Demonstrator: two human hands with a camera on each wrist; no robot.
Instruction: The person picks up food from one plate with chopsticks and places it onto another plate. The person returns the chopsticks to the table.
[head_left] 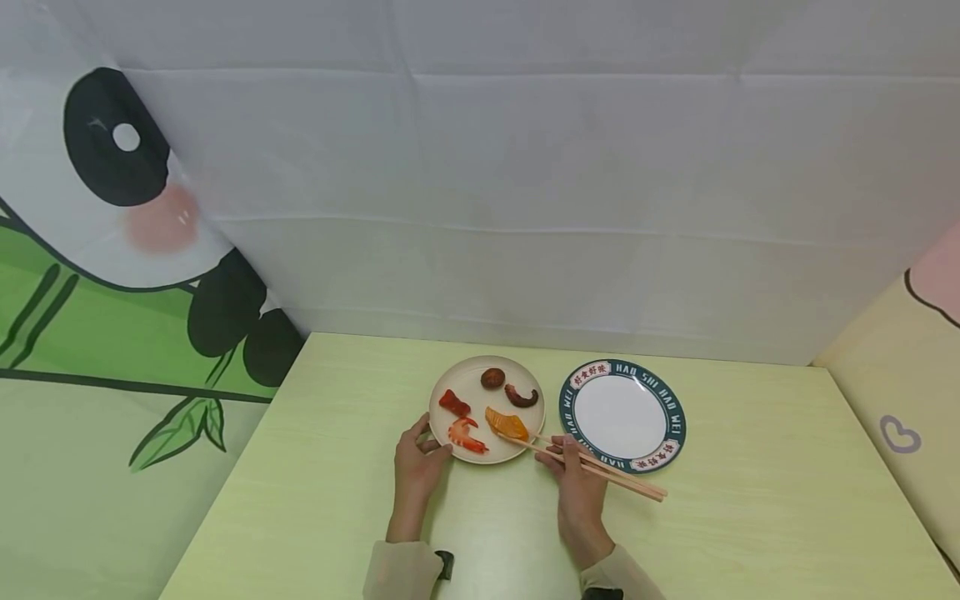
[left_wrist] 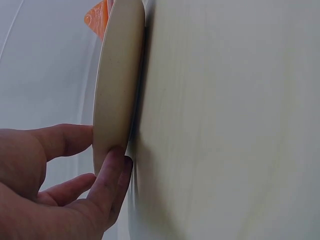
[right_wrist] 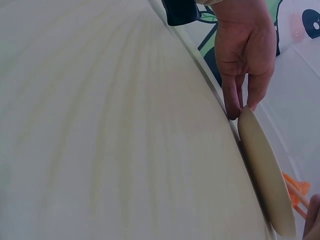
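Note:
My left hand (head_left: 420,471) holds the near left rim of a cream plate (head_left: 468,380). In the left wrist view its thumb and fingers lie along the edge of the plate (left_wrist: 117,80). My right hand (head_left: 582,496) grips a pair of wooden chopsticks (head_left: 628,479), their tips at an orange slice like salmon (head_left: 507,424) on that plate. Around it lie a shrimp (head_left: 468,436), a red piece (head_left: 453,403), a round brown piece (head_left: 492,378) and a dark curled piece (head_left: 521,397). The right wrist view shows just a sliver of the right hand (right_wrist: 313,217).
A white plate with a green lettered rim (head_left: 678,423) stands right of the cream plate, partly behind the right hand and chopsticks. The pale yellow table (head_left: 300,492) ends at a white cloth backdrop (head_left: 562,208). Printed cloth (head_left: 90,333) hangs on the left.

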